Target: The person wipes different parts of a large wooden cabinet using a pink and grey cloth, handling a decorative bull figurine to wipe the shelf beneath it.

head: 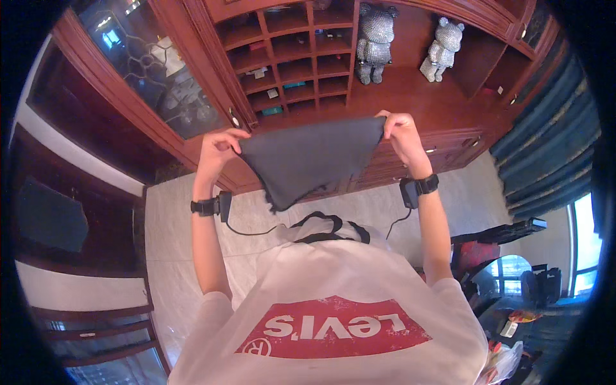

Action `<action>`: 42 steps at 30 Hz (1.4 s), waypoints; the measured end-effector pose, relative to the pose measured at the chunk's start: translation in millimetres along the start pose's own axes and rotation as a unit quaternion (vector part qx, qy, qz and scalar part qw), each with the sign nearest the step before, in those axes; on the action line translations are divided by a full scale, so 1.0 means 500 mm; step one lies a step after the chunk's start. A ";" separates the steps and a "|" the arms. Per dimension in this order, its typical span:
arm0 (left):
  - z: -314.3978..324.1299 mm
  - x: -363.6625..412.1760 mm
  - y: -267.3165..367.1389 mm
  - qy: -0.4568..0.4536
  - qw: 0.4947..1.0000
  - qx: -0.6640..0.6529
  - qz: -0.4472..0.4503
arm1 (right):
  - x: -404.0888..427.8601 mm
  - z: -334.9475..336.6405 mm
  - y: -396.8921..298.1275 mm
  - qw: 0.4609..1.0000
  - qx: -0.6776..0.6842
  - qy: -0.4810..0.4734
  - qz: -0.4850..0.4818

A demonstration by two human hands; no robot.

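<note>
A dark grey cloth point(313, 156) hangs stretched between my two hands, its upper edge pulled nearly straight. My left hand point(221, 147) pinches the upper left corner between thumb and fingers. At the upper right corner, my right hand point(402, 134) grips the fabric in the same way. The lower edge hangs free and looks frayed, narrowing to a point at lower left. Behind the cloth is a reddish-brown wooden cabinet point(423, 103), its counter and drawer fronts partly hidden by the fabric. Black bands with small boxes and cables sit on both wrists.
Cubbyholes point(293, 45) holding small items are set in the cabinet. Two glittering silver bear figures, one larger point(375, 45) and one smaller point(442, 50), stand on the counter. A glass cabinet door point(159, 62) is at left. Blue curtains point(544, 144) hang at right, above a cluttered table point(500, 313).
</note>
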State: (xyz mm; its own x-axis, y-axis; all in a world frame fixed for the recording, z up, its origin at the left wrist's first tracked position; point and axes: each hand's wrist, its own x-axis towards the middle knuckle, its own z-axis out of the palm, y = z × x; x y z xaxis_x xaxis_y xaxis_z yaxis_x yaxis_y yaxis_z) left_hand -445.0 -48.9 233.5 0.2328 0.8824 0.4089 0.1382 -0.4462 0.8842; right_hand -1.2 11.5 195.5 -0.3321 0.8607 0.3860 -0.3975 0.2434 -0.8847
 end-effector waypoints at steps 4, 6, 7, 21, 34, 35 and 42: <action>-0.010 -0.039 0.029 0.015 0.999 0.006 -0.047 | -0.003 0.008 -0.018 0.999 -0.036 -0.009 0.005; -0.013 -0.048 0.049 0.067 0.993 0.096 -0.010 | -0.012 0.011 -0.033 0.999 -0.040 -0.005 0.004; -0.011 -0.067 0.068 0.068 0.993 0.096 -0.010 | -0.022 0.008 -0.041 0.999 -0.031 -0.019 -0.013; 0.008 -0.070 0.183 0.165 0.979 0.051 0.109 | -0.022 0.059 -0.166 0.987 -0.138 -0.001 -0.077; 0.036 -0.082 0.148 0.121 0.990 0.037 -0.068 | 0.005 0.055 -0.107 0.995 -0.076 0.069 -0.006; 0.026 -0.088 0.139 0.124 0.988 0.018 -0.088 | 0.007 0.057 -0.105 0.989 -0.137 0.062 0.002; -0.010 -0.119 0.111 0.122 0.979 0.007 -0.165 | 0.032 0.063 -0.078 0.974 -0.219 -0.002 0.052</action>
State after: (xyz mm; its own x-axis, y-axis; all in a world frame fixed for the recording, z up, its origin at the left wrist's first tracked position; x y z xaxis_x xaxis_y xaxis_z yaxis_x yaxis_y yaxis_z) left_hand -455.9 -125.6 259.3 -0.0642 0.9872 0.1458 0.1814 -0.1321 0.9745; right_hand -17.9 1.6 244.5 -0.3542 0.8894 0.2891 0.0419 0.3239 -0.9452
